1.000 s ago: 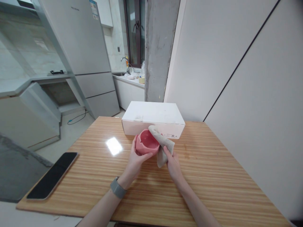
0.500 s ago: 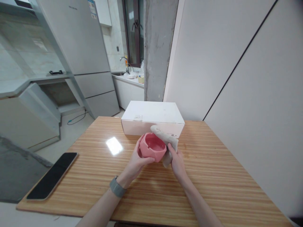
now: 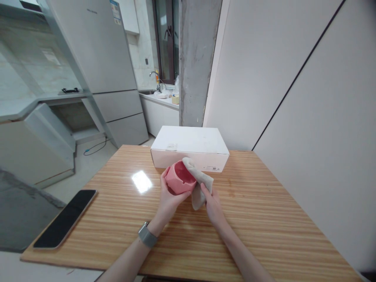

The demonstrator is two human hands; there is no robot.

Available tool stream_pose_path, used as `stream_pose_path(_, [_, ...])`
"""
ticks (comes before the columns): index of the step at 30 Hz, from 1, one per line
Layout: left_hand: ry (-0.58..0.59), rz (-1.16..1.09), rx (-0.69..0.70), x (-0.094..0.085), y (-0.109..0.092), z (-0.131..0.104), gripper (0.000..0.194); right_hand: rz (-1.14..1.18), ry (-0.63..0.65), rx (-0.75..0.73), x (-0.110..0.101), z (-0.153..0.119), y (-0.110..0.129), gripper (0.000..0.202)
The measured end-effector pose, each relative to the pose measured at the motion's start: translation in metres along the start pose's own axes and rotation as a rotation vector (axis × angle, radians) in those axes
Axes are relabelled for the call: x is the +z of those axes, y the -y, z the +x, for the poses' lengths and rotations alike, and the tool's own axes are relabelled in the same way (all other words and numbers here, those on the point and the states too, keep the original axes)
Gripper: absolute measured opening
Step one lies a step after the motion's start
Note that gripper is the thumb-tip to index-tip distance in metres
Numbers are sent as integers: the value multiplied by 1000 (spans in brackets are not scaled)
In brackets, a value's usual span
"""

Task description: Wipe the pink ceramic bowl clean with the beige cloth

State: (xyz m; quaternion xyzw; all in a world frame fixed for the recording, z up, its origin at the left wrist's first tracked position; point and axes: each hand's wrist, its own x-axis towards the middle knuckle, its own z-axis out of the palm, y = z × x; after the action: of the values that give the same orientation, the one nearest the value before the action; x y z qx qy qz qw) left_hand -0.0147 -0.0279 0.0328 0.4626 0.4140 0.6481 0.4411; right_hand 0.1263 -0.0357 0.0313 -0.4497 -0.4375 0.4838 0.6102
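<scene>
A pink ashtray [image 3: 178, 181], faceted and with small notches in its rim, is tilted above the table with its opening facing up and to the right. My left hand [image 3: 169, 199] is closed around its left side and underside, thumb along the near face. Against the right rim lies a folded grey cloth [image 3: 202, 180]. My right hand [image 3: 212, 203] pinches that cloth, and part of it hangs below the fingers. The far fingers of my right hand are hidden behind the cloth.
A white box [image 3: 189, 141] stands just behind my hands on the wooden table [image 3: 273, 219]. A dark-screened phone [image 3: 66, 219] lies at the left edge. Beyond are a fridge [image 3: 96, 51], a sink faucet [image 3: 157, 78] and a concrete pillar [image 3: 194, 62].
Both hands, with the ashtray and cloth, have shifted a little to the left. The ashtray has turned in my left hand, and the cloth still rests at its right rim.
</scene>
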Motion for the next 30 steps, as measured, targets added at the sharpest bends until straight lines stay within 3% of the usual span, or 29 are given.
stream_pose_path(2, [46,-68,-26,-1,0,0,98,-14,-14,6,0,-1,-1,46])
stream_pose_path(5, [167,-302,-189,-3,0,0,81,-9,-62,27,-5,2,-2,47])
stream_pose_path(8, [197,-408,-322,-4,0,2,69,31,-117,28,-12,8,-3,44])
stream_pose_path(12, [269,-431,-290,-5,-1,3,75,89,-170,17,-19,15,-8,40])
stream_pose_path(19, [356,-360,-217,-5,-1,0,89,153,-114,37,-20,15,-9,38])
stream_pose_path(23, [324,-304,-201,-3,-1,1,88,118,-107,24,-17,13,-5,40])
stream_pose_path(30, [124,-103,-83,-2,-5,3,99,48,-44,18,-5,7,-5,47])
